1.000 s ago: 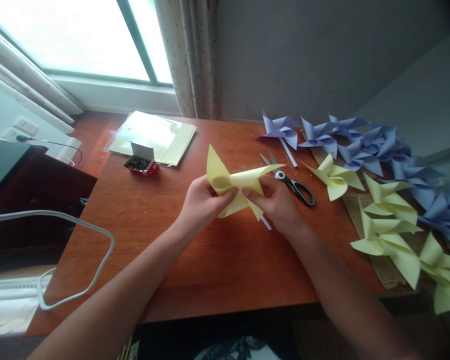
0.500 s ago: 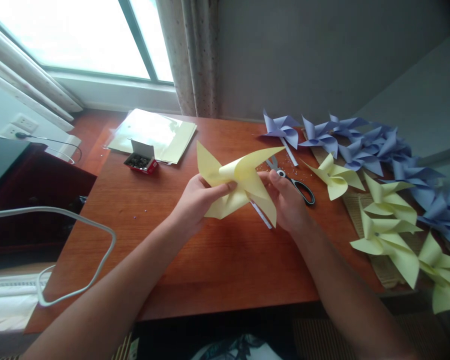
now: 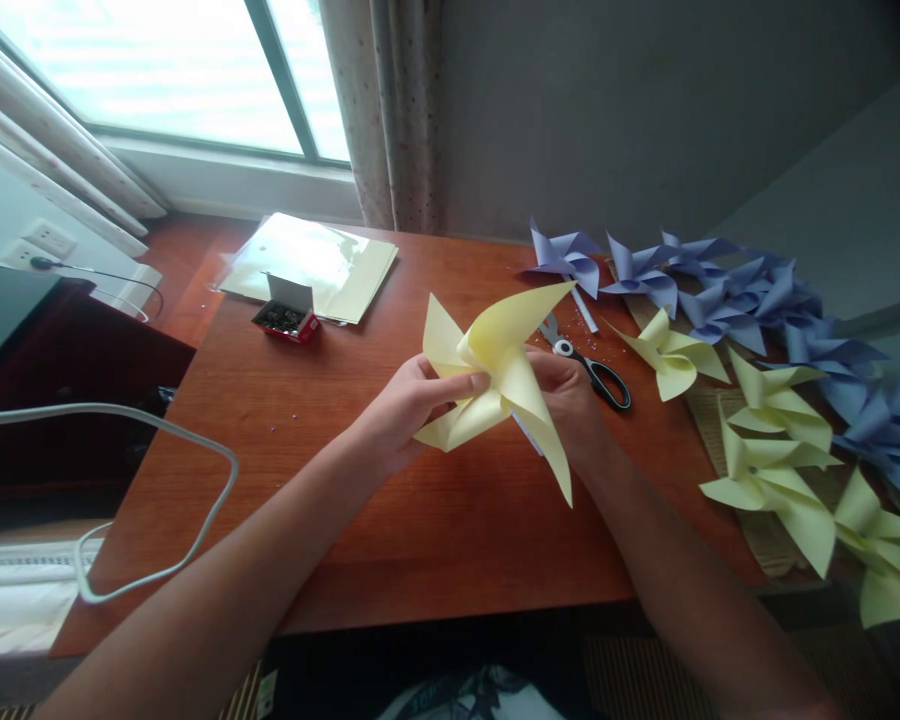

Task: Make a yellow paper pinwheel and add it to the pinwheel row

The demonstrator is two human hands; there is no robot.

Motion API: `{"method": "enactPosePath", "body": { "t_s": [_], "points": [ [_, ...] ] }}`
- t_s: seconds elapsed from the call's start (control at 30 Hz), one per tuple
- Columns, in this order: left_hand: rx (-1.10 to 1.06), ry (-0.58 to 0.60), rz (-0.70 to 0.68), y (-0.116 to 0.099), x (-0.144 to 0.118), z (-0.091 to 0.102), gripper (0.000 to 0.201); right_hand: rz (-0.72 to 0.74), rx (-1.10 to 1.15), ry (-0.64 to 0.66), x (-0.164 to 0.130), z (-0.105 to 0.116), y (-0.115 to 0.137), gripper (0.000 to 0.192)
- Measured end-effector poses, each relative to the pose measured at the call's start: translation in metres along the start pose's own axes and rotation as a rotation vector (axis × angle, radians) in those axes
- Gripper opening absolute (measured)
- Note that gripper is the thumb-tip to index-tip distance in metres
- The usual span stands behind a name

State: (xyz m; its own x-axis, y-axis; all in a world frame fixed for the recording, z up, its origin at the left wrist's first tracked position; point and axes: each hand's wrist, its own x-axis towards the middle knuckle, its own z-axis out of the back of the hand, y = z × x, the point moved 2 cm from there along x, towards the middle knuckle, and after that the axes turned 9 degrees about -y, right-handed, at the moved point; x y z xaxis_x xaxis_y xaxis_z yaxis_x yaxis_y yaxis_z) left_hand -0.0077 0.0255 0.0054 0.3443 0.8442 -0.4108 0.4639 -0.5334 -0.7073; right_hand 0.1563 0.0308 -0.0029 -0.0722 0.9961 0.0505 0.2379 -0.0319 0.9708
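Head cam: L hand [image 3: 409,400] pinching yellow pinwheel [image 3: 511,372] nr ctr; R hand [image 3: 572,400] hiding fingertips, can't tell grip; paper prob. wanting light touch.

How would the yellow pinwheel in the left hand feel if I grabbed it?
The yellow pinwheel is probably light, since it looks like thin paper. Its blades might crumple if squeezed, because they curve out to free tips. The white stick beneath may feel stiffer, as it looks straight.

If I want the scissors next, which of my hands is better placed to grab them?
Probably your right hand: in view, it's right beside the scissors. Your left hand is farther off, gripping a yellow pinwheel.
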Motion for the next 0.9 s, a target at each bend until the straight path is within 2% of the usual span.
{"method": "enactPosePath", "body": {
  "t_s": [0.47, 0.63, 0.77, 0.83, 0.9],
  "points": [
    [0.001, 0.040, 0.002, 0.003, 0.000, 0.001, 0.031, 0.026, -0.024, 0.019, -0.004, 0.001, 0.001, 0.019],
    [-0.006, 0.006, -0.038, 0.000, -0.001, 0.000, 0.030, -0.057, -0.033, -0.007, -0.003, 0.000, 0.006, 0.022],
    [-0.013, -0.083, -0.106, -0.002, 0.000, 0.002, 0.032, -0.073, -0.091, -0.129, 0.002, 0.006, 0.004, 0.028],
    [-0.011, -0.159, -0.163, -0.003, 0.000, 0.004, 0.035, 0.036, -0.171, -0.266, 0.002, 0.011, 0.007, 0.023],
    [0.008, -0.247, -0.231, -0.004, 0.000, 0.006, 0.038, 0.257, -0.313, -0.420, -0.002, 0.014, 0.015, 0.014]
  ]
}}
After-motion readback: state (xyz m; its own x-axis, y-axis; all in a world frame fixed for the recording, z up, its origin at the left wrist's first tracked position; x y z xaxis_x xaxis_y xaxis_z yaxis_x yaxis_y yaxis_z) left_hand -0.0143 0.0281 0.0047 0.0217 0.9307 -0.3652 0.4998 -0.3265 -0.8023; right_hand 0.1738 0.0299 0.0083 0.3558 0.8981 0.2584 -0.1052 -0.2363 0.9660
